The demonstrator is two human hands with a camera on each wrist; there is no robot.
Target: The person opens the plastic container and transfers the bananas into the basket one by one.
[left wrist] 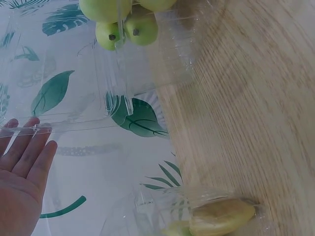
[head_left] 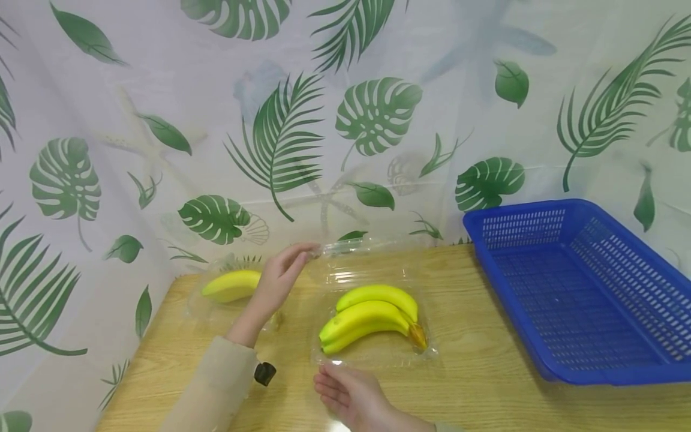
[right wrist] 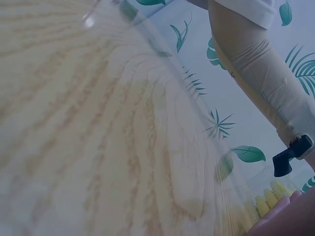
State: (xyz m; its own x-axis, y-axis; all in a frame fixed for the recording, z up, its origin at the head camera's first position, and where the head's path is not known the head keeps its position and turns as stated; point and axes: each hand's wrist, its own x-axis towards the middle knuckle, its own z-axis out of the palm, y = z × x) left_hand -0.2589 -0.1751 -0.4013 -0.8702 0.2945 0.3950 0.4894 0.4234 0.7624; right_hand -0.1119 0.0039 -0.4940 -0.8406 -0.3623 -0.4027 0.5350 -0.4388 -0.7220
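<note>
Head view: a clear plastic clamshell box [head_left: 372, 354] sits on the wooden desk [head_left: 486, 390] with its lid [head_left: 372, 264] raised, and a bunch of yellow bananas [head_left: 372, 318] lies in its base. The left hand [head_left: 281, 279] reaches to the lid's upper left corner, fingers nearly straight and touching the edge rather than clamped round it. The right hand [head_left: 351, 396] lies at the box's near edge, fingers relaxed and apart, gripping nothing that can be made out. A second clear box with a banana [head_left: 232, 285] stands behind the left forearm, and a blue perforated basket [head_left: 583, 288] stands to the right, nothing visible in it. Left wrist view: the left hand [left wrist: 22, 167] shows straight fingers against the clear lid [left wrist: 98, 93], the bananas [left wrist: 123, 22] beyond it. Right wrist view: mostly desk seen through plastic; only a sliver of the right hand [right wrist: 290, 216] shows, its posture not readable here. Judgement: bananas are loaded, the box is unclosed, and the basket has received nothing.
</note>
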